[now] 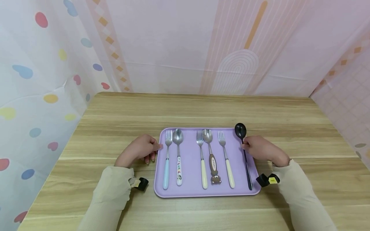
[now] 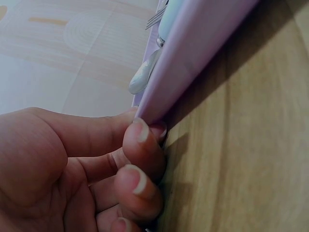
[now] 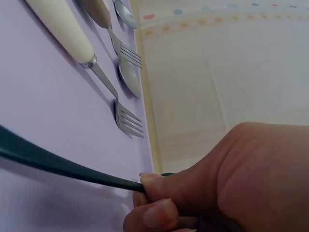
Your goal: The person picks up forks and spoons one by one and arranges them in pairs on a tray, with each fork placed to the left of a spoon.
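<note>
A lilac tray (image 1: 189, 190) lies on the wooden table with cutlery spread across it. At the tray's left rim is my left hand (image 1: 142, 148); its thumb and fingertips pinch the edge in the left wrist view. My right hand (image 1: 262, 148) pinches a long black spoon (image 1: 247, 166) by its thin neck, over the tray's right side. The spoon's bowl points away, past the far rim. Left to right lie a blue-handled fork (image 1: 166, 171), a white-handled spoon (image 1: 179, 170), a cream-handled fork (image 1: 204, 173), a brown bear-handled spoon (image 1: 213, 163) and another cream-handled fork (image 1: 229, 173).
The wooden table (image 1: 115, 112) extends around the tray on all sides. A patterned cloth (image 1: 173, 41) hangs behind its far edge and continues along the left and right. Black wrist cameras (image 1: 142, 184) sit at both beige sleeves (image 1: 300, 189), beside the tray.
</note>
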{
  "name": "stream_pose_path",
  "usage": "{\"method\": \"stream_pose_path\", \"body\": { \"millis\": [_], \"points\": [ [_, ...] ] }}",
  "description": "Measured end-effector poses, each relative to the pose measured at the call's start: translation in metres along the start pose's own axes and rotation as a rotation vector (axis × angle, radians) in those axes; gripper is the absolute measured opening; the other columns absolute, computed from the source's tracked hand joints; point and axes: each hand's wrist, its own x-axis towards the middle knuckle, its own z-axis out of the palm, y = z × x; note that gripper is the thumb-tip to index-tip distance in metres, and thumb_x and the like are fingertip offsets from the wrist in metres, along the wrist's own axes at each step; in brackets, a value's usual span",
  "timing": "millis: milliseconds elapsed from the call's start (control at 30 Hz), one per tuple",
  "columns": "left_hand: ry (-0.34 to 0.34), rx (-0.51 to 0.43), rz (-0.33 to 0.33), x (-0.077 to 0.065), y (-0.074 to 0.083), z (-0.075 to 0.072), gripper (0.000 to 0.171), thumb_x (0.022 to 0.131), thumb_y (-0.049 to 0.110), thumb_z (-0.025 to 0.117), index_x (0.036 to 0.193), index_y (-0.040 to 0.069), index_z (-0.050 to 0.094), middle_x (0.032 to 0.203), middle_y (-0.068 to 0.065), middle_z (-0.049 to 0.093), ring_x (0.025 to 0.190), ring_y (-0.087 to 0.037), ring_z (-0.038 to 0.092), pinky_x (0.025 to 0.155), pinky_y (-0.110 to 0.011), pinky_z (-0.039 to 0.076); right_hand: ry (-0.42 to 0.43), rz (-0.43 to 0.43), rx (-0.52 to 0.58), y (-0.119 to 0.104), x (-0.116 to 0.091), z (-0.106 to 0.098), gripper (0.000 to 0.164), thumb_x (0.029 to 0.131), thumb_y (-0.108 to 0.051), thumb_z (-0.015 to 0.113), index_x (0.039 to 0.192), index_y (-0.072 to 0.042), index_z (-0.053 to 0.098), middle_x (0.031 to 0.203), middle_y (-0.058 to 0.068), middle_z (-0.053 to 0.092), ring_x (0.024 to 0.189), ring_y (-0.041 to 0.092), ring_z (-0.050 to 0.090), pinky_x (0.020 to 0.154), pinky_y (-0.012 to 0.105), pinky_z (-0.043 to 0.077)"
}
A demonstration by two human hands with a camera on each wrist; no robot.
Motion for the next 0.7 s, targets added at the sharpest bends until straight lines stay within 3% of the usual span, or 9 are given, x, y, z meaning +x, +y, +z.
{"method": "stream_pose_path", "body": {
  "millis": [267,700],
  "points": [
    [-0.005,-0.004,-0.009,0.001,0.0,0.0,0.027,0.092,0.021,0.055,0.072,0.003,0.059,0.055,-0.005,0.055,0.042,-0.016,0.049,0.042,-0.025,0.043,-0.001,0.065,0.023,-0.007,0.004,0.006,0.021,0.091,-0.015,0.055,0.072,-0.006,0.058,0.062,0.001,0.05,0.053,0.014,0.044,0.048,0.028,0.038],
    [-0.004,0.0,-0.011,0.003,-0.002,0.0,0.028,0.092,0.022,0.055,0.071,0.004,0.059,0.054,-0.005,0.055,0.041,-0.016,0.049,0.041,-0.025,0.042,0.02,0.119,-0.02,-0.011,0.005,0.01,0.027,0.089,-0.02,0.058,0.063,-0.01,0.058,0.055,-0.002,0.045,0.05,0.014,0.044,0.046,0.027,0.038]
  ]
}}
